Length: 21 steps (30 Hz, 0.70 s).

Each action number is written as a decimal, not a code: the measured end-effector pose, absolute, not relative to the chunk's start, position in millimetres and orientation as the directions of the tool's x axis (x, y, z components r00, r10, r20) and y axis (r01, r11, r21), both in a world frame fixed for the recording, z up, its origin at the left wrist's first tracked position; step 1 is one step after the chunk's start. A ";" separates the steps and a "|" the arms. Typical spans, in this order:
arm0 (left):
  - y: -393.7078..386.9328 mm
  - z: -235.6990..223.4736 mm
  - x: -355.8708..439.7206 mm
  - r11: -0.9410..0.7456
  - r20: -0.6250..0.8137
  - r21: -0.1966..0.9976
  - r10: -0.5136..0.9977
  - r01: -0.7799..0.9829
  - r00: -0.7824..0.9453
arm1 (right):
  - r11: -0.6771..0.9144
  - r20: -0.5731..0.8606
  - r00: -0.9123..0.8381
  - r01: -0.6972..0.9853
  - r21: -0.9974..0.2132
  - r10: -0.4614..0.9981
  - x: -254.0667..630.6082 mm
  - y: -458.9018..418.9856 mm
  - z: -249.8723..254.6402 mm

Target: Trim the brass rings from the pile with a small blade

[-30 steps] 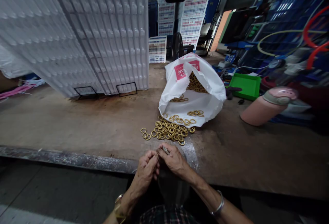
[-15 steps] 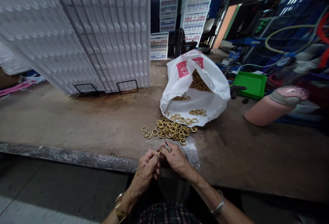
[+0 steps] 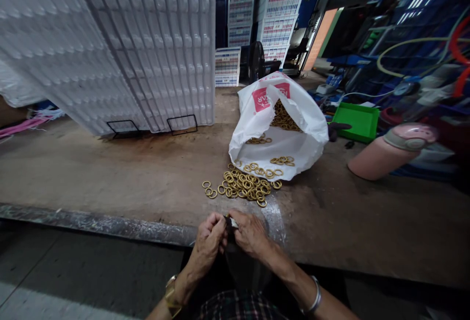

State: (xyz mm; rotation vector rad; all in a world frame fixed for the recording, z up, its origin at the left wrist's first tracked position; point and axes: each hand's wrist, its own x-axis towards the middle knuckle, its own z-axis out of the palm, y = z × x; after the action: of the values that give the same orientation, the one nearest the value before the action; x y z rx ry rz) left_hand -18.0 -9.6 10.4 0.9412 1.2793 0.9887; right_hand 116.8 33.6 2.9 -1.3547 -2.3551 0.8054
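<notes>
The left hand (image 3: pixel 210 235) was pressed together, contents unclear; the right hand (image 3: pixel 251 234) pinched a small silvery, metal-looking tool (image 3: pixel 234 223); seemingly close handwork, next calling for steadiness.

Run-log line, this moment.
left hand: pinched, item unclear | right hand: holding pale tool | gold rings: heaped at open white bag

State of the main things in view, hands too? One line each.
Metal rings: loose, heaped, a few apart
White bag: open, more rings inside
Pink bottle: lid on
Green tray: open-topped
White plastic sheets: standing on edge
Left hand: closed, contents unclear
Right hand: closed on small tool
</notes>
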 end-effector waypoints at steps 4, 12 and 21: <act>-9.7 9.6 -18.0 0.307 -0.307 0.950 0.952 -0.051 0.023 | 0.383 -0.086 -0.505 0.744 -0.547 0.859 113.1 34.1 10.4; -20.2 13.5 -23.7 0.307 -0.307 0.950 0.952 -0.051 0.013 | 0.366 -0.202 -0.465 0.847 -0.385 0.862 107.5 39.3 16.7; -28.1 18.9 -27.2 0.384 -0.394 0.719 0.912 -0.579 0.115 | 0.430 0.016 -0.450 0.841 -0.330 0.893 83.6 83.8 28.1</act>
State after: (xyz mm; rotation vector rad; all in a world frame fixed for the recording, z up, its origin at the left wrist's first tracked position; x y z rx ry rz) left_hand -27.2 -28.1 18.9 0.4407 0.9227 1.1450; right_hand 83.6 83.8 28.1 -1.5297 -2.4919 0.4107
